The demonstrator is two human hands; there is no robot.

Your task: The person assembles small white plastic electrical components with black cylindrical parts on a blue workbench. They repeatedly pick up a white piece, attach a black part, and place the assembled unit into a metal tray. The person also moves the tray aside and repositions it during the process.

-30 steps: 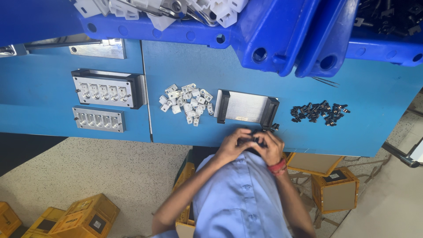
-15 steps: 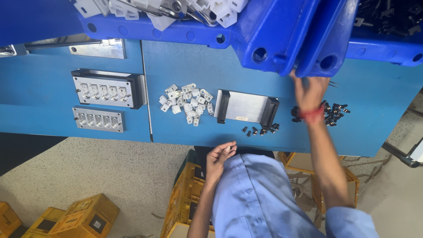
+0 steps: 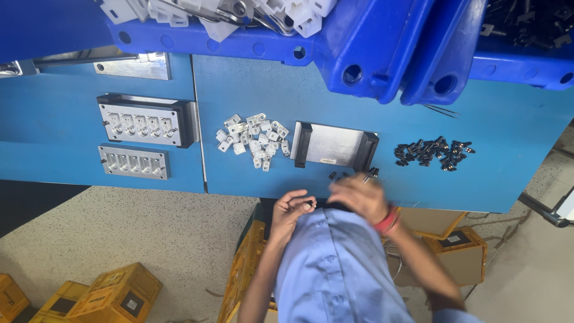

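clips (image 3: 253,139) left of plate (image 3: 335,146), screws (image 3: 431,153) right

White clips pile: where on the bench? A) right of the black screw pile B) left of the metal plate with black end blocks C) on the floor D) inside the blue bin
B: the white clips pile lies on the blue bench, directly left of the metal plate.

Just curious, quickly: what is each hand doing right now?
Left hand: closed, pinching a small dark part.
Right hand: blurred, cannot tell.
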